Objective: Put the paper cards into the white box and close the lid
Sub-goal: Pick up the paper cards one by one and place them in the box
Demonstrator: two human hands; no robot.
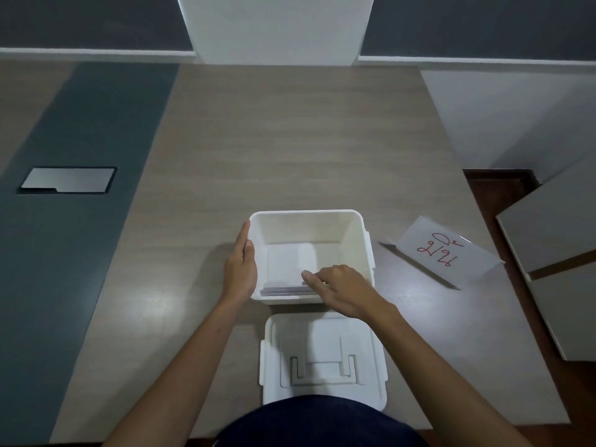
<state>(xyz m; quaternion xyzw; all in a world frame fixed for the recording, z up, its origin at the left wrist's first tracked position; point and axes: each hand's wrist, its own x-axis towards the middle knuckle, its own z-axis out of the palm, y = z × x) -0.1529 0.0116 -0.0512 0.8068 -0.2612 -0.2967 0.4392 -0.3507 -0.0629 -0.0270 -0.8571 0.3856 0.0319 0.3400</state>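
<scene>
The open white box [354, 217] stands on the wooden table in front of me. A stack of paper cards [283, 290] leans at the box's near wall, inside it. My right hand [342, 290] reaches over the near rim with its fingers closed on the stack's right end. My left hand [242, 262] lies flat against the box's left outer wall, fingers straight. The white lid [322, 359] lies on the table just in front of the box, handle side up, near my body.
A folded white sign [446, 250] with red writing lies to the right of the box. The table's right edge runs close beyond it, with cabinets [554, 233] past it. A dark strip with a metal hatch [67, 180] runs along the left.
</scene>
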